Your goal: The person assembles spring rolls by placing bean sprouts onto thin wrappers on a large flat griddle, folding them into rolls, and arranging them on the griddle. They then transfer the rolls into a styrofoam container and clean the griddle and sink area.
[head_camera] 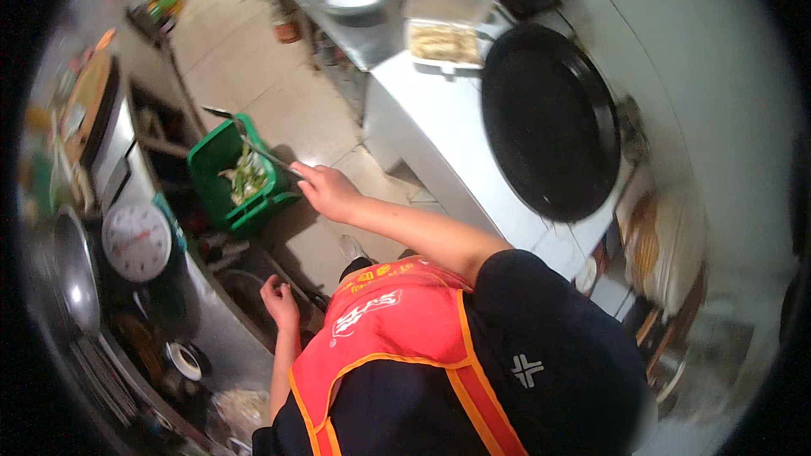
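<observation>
My right hand (331, 194) grips the handle of a long-handled metal utensil (269, 157). Its dark far end reaches out past the rim of a green plastic bin (253, 210); the exact shape of that end is hard to make out. Inside the bin lie green and pale vegetable scraps (247, 177). Down by the left-hand counter, my left hand (280, 301) hangs with loosely curled, parted fingers and nothing visible in it.
A steel counter (231, 326) on the left carries a dial scale (137, 242), a metal wok or bowl (79, 272) and a round chopping board (92, 107). On the white-topped unit (437, 111) at right are a big black pan (548, 126) and an open foam box (447, 44) of pale food.
</observation>
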Demonstrator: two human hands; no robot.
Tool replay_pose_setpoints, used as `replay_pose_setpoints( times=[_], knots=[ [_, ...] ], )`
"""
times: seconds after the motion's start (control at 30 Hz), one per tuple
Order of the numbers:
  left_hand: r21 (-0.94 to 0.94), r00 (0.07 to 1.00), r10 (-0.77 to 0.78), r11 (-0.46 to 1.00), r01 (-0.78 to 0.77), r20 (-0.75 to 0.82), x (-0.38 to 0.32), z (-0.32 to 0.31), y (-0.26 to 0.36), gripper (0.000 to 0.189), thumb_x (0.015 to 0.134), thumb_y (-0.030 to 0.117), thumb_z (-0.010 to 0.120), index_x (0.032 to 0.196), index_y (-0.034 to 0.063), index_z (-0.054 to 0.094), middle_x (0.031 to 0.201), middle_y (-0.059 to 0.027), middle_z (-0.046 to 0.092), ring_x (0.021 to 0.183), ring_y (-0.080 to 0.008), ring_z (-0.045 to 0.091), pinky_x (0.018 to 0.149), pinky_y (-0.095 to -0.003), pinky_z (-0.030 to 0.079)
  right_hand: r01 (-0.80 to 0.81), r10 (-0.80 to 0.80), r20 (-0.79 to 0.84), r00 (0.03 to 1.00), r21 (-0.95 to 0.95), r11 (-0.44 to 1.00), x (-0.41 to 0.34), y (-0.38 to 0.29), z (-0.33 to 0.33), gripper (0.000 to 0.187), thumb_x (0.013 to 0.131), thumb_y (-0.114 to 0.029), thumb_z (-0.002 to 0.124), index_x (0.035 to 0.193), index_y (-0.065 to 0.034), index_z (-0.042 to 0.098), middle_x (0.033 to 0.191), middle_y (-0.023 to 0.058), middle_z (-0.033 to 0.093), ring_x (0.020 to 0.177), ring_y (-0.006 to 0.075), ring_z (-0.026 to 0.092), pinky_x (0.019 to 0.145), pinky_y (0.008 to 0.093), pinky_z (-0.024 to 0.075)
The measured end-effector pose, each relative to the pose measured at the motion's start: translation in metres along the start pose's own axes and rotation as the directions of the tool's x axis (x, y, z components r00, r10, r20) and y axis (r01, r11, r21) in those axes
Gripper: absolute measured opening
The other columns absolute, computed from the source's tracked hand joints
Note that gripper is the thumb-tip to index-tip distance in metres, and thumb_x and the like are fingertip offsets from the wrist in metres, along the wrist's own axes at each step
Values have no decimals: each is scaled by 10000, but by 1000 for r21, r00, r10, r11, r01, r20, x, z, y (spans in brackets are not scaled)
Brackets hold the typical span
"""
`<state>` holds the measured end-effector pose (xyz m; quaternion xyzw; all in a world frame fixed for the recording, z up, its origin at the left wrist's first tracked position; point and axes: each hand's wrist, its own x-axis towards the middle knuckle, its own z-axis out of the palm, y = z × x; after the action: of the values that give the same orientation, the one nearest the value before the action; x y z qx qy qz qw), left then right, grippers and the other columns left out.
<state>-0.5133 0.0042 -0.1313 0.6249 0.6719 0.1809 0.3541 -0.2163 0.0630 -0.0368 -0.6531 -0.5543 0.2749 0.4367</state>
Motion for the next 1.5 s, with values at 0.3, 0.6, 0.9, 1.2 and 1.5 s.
replay_pose_setpoints(
  times=[0.3, 0.6, 0.9, 1.2, 1.5],
  knots=[
    [5, 907, 400, 915, -404, 133, 86, 64, 138, 314, 834, 56, 536, 1145, 11, 534, 1053, -110, 486, 786, -190, 492, 732, -297, 427, -681, 368, -666, 649, -294, 670, -213, 31, -234, 307, 874, -140, 522, 1179, -119, 548, 817, 149, 530, 715, 338, 563, 614, 423, 453],
    [-326, 486, 727, 666, -670, 485, -56, 193, 287, 313, 836, 7, 508, 1147, 46, 526, 1105, -76, 499, 816, -152, 517, 646, -247, 442, -946, 657, -688, 309, -152, 286, -322, 111, -326, 330, 948, -201, 339, 1216, -73, 482, 968, 221, 561, 822, 352, 606, 644, 459, 497],
    [-728, -301, 757, 316, -609, 580, -194, 236, 370, 377, 795, -82, 482, 1163, -2, 501, 1206, -154, 452, 861, -204, 526, 708, -285, 452, -802, 465, -822, 329, 16, 597, -359, 87, -253, 414, 819, -114, 490, 1219, -10, 478, 1004, 213, 553, 875, 352, 579, 735, 438, 487],
    [-953, -841, 450, 96, -289, 301, -280, 283, 355, 337, 817, -53, 471, 1150, -8, 495, 1177, -170, 445, 842, -219, 537, 671, -281, 466, -907, 629, -735, -252, 407, 112, -525, -5, -81, 342, 811, -166, 528, 1139, -78, 566, 1065, 196, 578, 959, 351, 576, 873, 443, 442],
    [-970, -989, 112, 234, -66, 95, -451, 275, 286, 362, 789, -49, 487, 1150, -18, 503, 1198, -158, 439, 853, -204, 539, 671, -272, 483, -251, 462, -227, -858, 968, 9, -598, -16, 133, 289, 790, -235, 548, 1020, -89, 645, 1036, 194, 616, 936, 365, 585, 823, 423, 473]
  ],
)
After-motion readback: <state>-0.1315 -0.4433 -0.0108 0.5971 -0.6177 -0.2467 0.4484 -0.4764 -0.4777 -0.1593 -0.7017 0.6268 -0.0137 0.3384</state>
